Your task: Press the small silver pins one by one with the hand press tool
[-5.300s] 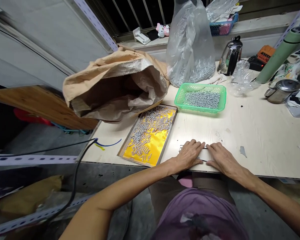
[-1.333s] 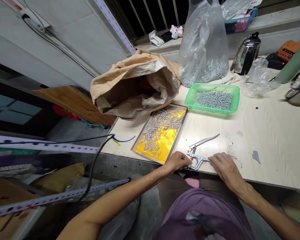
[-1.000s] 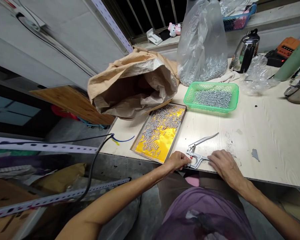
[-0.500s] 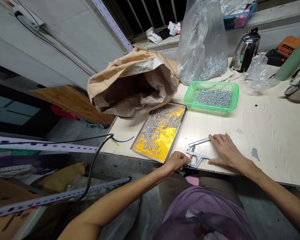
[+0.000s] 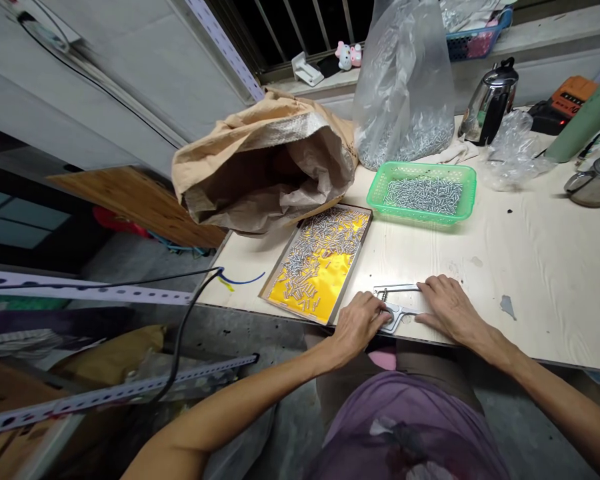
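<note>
Silver snap-fastener-style pliers [image 5: 394, 319] with a coil spring between their two arms lie at the table's front edge. My right hand [image 5: 453, 308] grips both handle ends, thumb on the lower one and fingers over the upper. At the jaw end, the closed fingers of my left hand [image 5: 363, 321] hold the pliers' head and cover the jaws. Whether a small part sits in there is hidden. Just left is a shallow tray [image 5: 331, 283] with a yellow lining, strewn with many small metal pins or screws.
A green basket [image 5: 420, 217] of similar metal pieces stands behind. An open brown paper sack [image 5: 215, 167] leans over the tray's far end. Beyond are a clear plastic bag [image 5: 405, 73] of metal pieces, a kettle [image 5: 491, 100] and a glass pot [image 5: 595, 181]. A black cable [image 5: 180, 333] hangs at left.
My left hand has shifted up and over the pliers' head, now covering more of it. The pliers' upper arm has come down closer to the lower one as my right hand squeezes.
</note>
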Demonstrator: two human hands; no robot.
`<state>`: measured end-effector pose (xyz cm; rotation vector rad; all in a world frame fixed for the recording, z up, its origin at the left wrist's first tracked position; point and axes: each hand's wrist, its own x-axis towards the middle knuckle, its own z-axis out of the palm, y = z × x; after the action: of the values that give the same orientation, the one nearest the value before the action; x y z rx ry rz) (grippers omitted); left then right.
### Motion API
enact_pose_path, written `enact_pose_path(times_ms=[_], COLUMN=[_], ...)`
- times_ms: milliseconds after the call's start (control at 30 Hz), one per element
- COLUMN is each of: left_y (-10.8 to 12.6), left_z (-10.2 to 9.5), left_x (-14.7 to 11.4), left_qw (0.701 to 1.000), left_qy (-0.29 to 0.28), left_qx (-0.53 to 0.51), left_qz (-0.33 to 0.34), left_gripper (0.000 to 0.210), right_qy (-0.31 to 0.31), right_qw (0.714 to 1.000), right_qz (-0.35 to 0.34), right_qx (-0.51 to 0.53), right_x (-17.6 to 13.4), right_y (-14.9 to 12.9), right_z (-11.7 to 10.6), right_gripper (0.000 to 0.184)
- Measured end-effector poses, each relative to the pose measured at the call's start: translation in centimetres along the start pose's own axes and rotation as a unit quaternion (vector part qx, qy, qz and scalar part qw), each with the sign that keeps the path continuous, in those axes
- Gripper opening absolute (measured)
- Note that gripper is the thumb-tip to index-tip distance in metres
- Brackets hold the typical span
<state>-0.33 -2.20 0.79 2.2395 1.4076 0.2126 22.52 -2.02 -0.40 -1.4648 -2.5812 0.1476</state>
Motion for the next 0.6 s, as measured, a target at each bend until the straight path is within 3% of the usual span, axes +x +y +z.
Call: enact_pose_path(times_ms=[100, 200, 367, 600], left_y=[0.9, 1.6, 2.7, 4.2], left_z=[0.7, 1.3, 0.9, 0.0], left_x=[2.1, 4.3, 6.0, 6.3], left_qw=[0.990, 0.976, 0.969, 0.958], left_qy=[-0.028, -0.066, -0.120, -0.170], left_qx=[0.046, 0.058, 0.091, 0.151], left_qz=[0.132, 0.199, 0.198, 0.176], left_gripper=[0.039, 0.061, 0.069, 0.038], right_qy=[-0.012, -0.017, -0.001, -0.013], right_qw=[1.000, 1.000, 0.999, 1.000], right_qz=[0.009, 0.000, 0.006, 0.011], right_qx=[-0.006, 0.012, 0.032, 0.007], right_x=[-0.1, -0.5, -1.9, -2.3], right_y=[-0.1, 0.4, 1.7, 0.7], right_z=[-0.1, -0.2, 0.0, -0.5], right_gripper=[0.047, 0.053, 0.065, 0.028])
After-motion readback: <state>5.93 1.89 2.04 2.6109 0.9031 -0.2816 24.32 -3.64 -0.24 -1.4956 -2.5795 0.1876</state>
